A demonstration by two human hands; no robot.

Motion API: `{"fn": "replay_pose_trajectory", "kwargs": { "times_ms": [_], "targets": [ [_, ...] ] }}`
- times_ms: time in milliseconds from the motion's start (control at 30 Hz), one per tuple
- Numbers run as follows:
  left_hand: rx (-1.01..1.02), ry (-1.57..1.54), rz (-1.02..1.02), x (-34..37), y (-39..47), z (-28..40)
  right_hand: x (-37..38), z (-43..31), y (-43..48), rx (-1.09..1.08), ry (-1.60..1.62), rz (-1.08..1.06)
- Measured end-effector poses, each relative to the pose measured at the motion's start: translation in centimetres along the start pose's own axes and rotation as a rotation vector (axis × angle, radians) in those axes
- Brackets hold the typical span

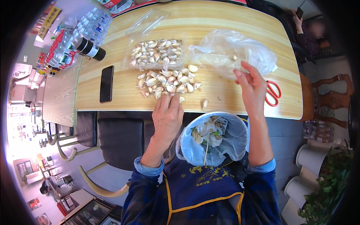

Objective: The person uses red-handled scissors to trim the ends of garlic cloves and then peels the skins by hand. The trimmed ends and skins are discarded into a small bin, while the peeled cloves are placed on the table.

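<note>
Fingers bent downward, my left hand (168, 114) reaches the near edge of a loose pile of garlic cloves (171, 80). Its fingertips are hidden, so whether it pinches a clove cannot be seen. My right hand (251, 87) is over the table's right side, thumb and forefinger slightly apart, with nothing visible between them. Just beyond those fingers, a pale clove (234, 57) shows at a clear plastic bag (239, 49). More cloves fill a clear plastic clamshell box (182, 53) behind the pile, its lid (149, 21) folded back. One clove (205, 104) lies apart near the front edge.
Below the table edge, a lined waste bin (182, 146) holds scraps. Red-handled scissors (273, 93) lie right of my right hand. A smartphone (106, 84) and a black bottle (91, 49) are at left. Someone's hand (297, 22) holds a phone at the far right.
</note>
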State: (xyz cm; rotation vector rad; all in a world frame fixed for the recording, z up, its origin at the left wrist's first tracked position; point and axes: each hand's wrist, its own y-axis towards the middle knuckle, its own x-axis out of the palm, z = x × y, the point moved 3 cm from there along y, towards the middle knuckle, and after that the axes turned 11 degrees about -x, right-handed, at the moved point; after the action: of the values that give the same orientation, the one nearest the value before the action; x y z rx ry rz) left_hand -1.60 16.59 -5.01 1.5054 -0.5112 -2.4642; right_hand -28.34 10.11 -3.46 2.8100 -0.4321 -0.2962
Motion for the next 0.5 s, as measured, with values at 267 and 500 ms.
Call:
{"fn": "replay_pose_trajectory", "kwargs": {
  "times_ms": [267, 500],
  "targets": [
    [-0.102, -0.363, -0.082, -0.4, -0.5, 1.3, 4.3, -1.7, -11.0, 0.109, 0.252, -0.390],
    [-0.121, -0.654, -0.182, 0.0, -1.9, 4.1, 4.7, -0.7, -11.6, 0.331, 0.508, -0.353]
  ]
}}
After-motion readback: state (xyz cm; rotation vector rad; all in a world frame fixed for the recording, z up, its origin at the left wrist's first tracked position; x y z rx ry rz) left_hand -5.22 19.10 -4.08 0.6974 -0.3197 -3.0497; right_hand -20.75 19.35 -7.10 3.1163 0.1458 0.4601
